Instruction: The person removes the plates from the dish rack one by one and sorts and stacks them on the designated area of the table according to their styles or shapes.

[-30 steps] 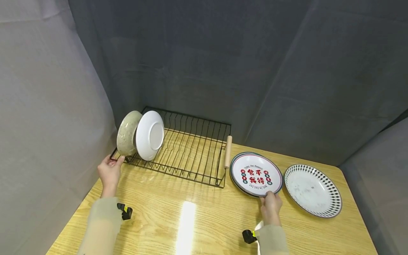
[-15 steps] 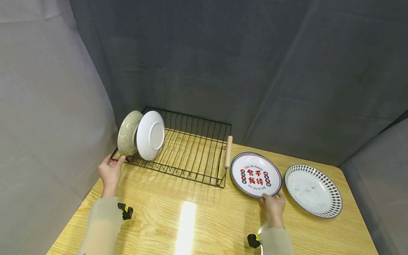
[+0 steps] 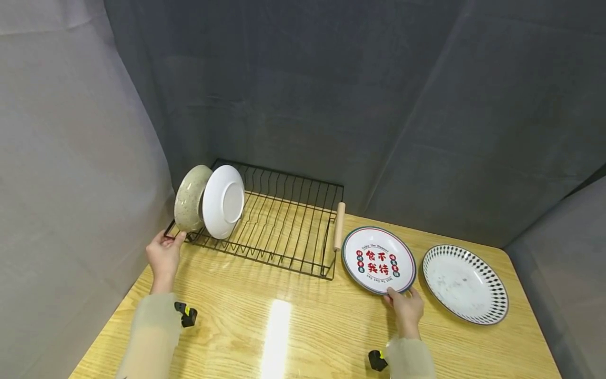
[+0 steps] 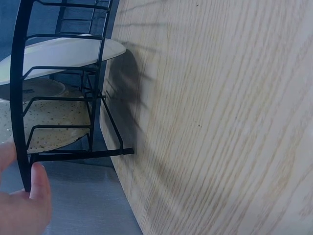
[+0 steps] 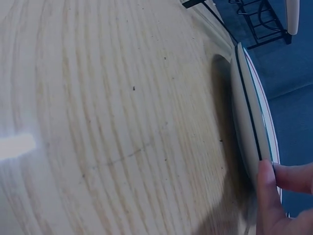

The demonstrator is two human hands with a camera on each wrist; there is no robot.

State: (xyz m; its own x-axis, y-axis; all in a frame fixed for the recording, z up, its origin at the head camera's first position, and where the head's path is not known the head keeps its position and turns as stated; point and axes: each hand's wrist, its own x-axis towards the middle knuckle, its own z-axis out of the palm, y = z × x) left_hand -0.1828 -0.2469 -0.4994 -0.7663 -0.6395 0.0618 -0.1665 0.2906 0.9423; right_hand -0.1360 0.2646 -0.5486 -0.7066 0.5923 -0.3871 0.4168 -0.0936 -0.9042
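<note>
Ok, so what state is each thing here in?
Rack: partly filled
Speckled bowl: on its side, racked
White plate: on edge, racked
Lettered plate: face up, seemingly atop another plate
Patterned plate: face up
Left hand: grips the rack
Right hand: pinches the lettered plate's rim

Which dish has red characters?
The plate the right hand grips; the rightmost dish has dark diamonds, the speckled bowl and racked white dish show no lettering.

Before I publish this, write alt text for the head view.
A right hand pinches a printed plate by its rim while the left hand grips a wire rack holding two dishes. A patterned dish lies farther right.
</note>
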